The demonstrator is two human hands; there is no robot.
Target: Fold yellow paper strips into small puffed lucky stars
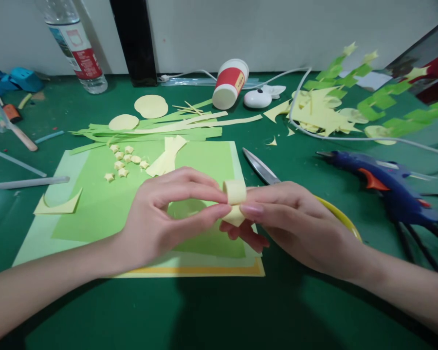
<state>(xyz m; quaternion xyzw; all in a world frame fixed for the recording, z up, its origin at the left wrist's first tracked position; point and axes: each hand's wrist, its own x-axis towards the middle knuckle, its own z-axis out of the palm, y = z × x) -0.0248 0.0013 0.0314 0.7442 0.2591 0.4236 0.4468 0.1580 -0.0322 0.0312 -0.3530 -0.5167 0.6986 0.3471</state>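
Observation:
Both hands pinch one pale yellow paper strip (235, 192) that bends into a loop at its top, with a flat end below. My left hand (168, 214) grips it from the left between thumb and forefinger. From the right, my right hand (288, 218) holds it with the thumb pressed at the crossing. Beneath the hands lie stacked green paper sheets (95, 214). Several small folded paper stars (122, 163) rest on the sheets, beside a bundle of pale yellow strips (168, 154). Scissors (261, 165) are partly hidden behind my right hand.
A blue hot glue gun (387, 180) stands at the right. A white cable (350, 138) crosses yellow paper scraps (319, 114) near green zigzag stems (383, 104). At the back are a tipped paper cup (230, 83) and a water bottle (76, 53). Glue sticks (29, 183) lie left.

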